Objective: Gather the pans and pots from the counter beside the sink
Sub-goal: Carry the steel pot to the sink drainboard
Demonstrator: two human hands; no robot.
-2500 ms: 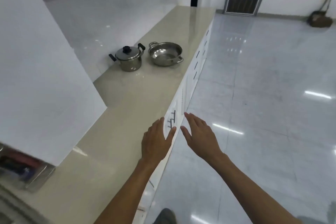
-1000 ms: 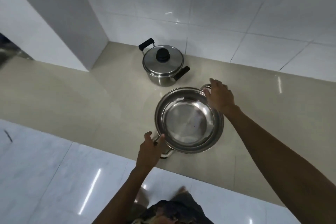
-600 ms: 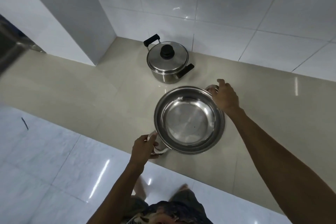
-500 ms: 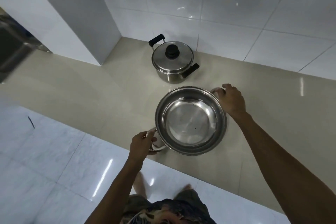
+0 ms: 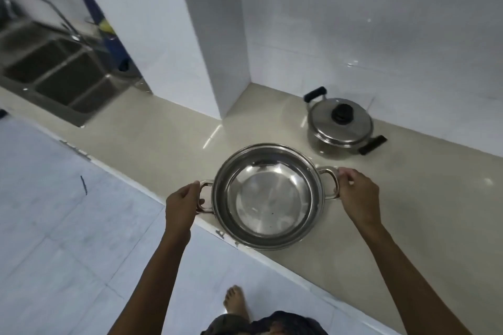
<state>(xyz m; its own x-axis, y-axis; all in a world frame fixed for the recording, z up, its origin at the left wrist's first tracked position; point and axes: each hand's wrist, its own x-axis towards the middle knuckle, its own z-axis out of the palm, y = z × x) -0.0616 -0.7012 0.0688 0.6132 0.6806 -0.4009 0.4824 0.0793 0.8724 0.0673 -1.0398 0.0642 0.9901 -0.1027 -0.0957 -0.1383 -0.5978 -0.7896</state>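
A wide, shallow steel pan (image 5: 268, 196) with two loop handles hangs over the front edge of the beige counter (image 5: 408, 212). My left hand (image 5: 182, 205) is closed on its left handle and my right hand (image 5: 358, 193) on its right handle. The pan is empty and level. Behind it to the right, a small steel pot (image 5: 339, 128) with a lid, a black knob and black side handles stands on the counter near the tiled wall.
A steel sink (image 5: 57, 73) with a curved tap (image 5: 40, 8) sits at the far left, beyond a white tiled pillar (image 5: 174, 43). White floor tiles (image 5: 54, 239) lie below the counter edge, and my bare foot (image 5: 236, 304) shows at the bottom.
Both hands closed on the pan's handles and drew it toward the counter's front edge, away from the lidded pot. My view swung left, bringing the sink into sight.
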